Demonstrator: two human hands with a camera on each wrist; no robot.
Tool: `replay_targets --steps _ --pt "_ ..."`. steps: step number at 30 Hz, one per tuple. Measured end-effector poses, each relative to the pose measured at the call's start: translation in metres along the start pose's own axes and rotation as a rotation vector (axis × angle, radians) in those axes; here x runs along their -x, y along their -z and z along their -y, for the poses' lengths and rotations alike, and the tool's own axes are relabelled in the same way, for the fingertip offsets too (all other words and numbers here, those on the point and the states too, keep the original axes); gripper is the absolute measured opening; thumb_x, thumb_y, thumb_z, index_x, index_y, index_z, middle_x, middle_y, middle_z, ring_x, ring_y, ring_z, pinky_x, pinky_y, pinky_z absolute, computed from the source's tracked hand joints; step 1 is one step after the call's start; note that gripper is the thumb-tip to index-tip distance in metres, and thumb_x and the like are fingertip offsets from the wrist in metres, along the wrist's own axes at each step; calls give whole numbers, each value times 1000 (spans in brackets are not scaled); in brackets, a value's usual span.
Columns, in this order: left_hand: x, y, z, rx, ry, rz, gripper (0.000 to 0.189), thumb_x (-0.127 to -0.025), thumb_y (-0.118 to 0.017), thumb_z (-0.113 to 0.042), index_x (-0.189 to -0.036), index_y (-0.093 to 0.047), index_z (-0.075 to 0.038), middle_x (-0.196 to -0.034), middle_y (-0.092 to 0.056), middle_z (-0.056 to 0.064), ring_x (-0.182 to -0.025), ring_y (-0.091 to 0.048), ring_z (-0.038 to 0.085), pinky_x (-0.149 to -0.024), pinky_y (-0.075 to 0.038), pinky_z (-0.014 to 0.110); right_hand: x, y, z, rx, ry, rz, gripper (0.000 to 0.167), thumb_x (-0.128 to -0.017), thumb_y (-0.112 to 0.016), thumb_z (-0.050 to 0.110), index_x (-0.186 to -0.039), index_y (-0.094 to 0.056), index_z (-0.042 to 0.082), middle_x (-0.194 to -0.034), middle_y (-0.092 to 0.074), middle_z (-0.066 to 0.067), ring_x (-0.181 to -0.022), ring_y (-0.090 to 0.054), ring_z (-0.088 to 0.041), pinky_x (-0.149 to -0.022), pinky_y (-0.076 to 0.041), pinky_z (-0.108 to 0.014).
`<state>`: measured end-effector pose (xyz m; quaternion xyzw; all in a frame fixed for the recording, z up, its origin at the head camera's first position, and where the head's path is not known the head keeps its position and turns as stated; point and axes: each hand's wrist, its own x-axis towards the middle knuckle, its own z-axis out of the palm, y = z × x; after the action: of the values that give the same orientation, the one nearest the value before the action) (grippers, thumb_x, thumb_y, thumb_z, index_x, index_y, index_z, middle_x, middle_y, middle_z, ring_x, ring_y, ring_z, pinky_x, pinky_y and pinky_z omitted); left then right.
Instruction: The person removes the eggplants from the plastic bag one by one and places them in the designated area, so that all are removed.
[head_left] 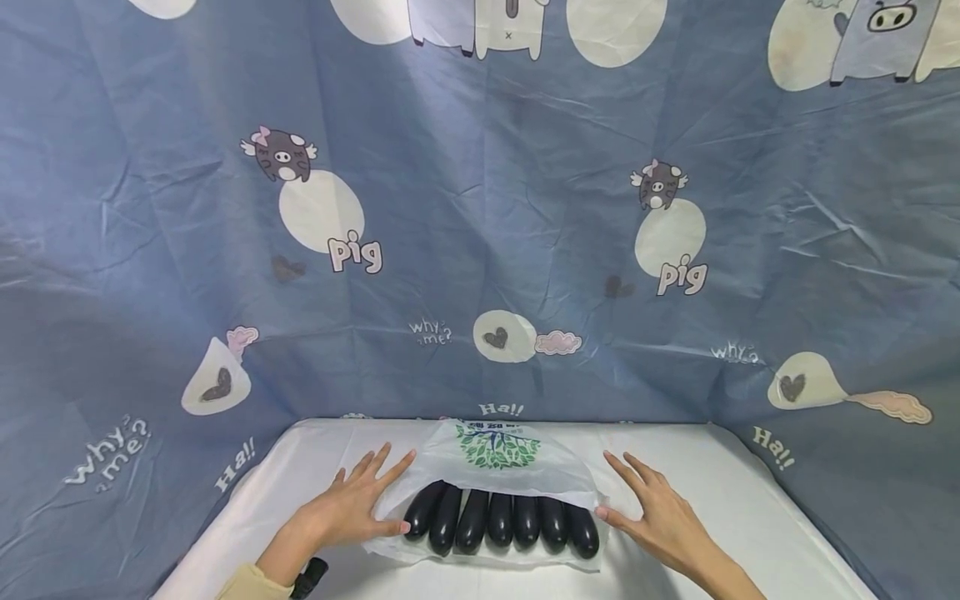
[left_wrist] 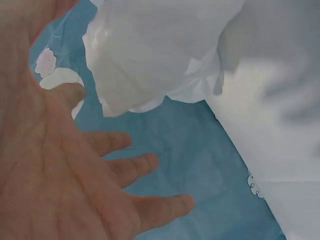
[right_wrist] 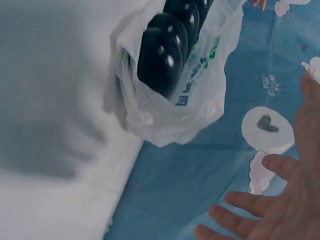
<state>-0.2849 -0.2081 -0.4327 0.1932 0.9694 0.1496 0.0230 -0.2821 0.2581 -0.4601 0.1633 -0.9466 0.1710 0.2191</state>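
Observation:
Several dark, glossy eggplants [head_left: 471, 523] lie side by side in a row, their rounded ends toward me. They rest in a white plastic bag [head_left: 435, 458] printed with a green tree, whose upper layer covers their far ends. My left hand [head_left: 345, 507] is spread at the bag's left side, thumb tip right by the leftmost eggplant. On the opposite side my right hand [head_left: 663, 521] is also spread, its thumb close to the bag's right edge. In the right wrist view, the bag [right_wrist: 200, 122] gapes around the eggplants [right_wrist: 160, 62]. Neither hand grips anything.
A white-covered table [head_left: 750, 500] holds the bag. Behind it and at both sides hangs a blue cloth [head_left: 480, 208] with cartoon pigs and lettering. A small black object [head_left: 309, 577] shows beside my left wrist.

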Motion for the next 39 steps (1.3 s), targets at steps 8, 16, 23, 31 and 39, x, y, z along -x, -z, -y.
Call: replay_targets --steps 8,16,23,31,39 --pt "9 -2 -5 20 -135 38 77 -83 -51 -70 -150 -25 -46 -162 -8 16 -144 -10 48 -99 -13 79 9 -5 12 -69 -30 20 72 -80 -67 60 -144 -38 47 -141 -51 -5 -118 -55 -36 -73 -49 -59" --pt "11 -9 -8 9 -146 80 75 -81 -55 -68 -148 -35 -41 -162 -7 19 -143 -6 52 -97 -13 80 16 -8 20 -110 -26 7 65 -80 -70 55 -139 -47 43 -133 -55 5 -116 -58 -28 -77 -51 -54" --pt "9 -22 -6 15 -79 56 67 -85 -62 -55 -146 -43 -33 -161 -7 22 -142 -10 52 -97 -17 78 24 -12 31 -145 -23 25 61 -80 -71 52 -134 -57 28 -122 -59 9 -110 -61 -21 -82 -52 -47" --pt "-7 -40 2 52 -41 -80 52 -89 -67 -32 -136 -56 -15 -148 -25 37 -125 -37 60 -90 -44 64 35 -20 42 -218 126 -13 51 -83 -73 40 -129 -61 20 -110 -64 9 -89 -62 -9 -71 -52 -28" --pt "-21 -51 3 144 -86 -171 45 -89 -61 -5 -133 -55 -2 -127 -46 27 -109 -58 42 -85 -50 51 40 -28 45 -291 184 83 47 -87 -70 35 -127 -61 13 -103 -64 7 -86 -61 -6 -69 -52 -26"
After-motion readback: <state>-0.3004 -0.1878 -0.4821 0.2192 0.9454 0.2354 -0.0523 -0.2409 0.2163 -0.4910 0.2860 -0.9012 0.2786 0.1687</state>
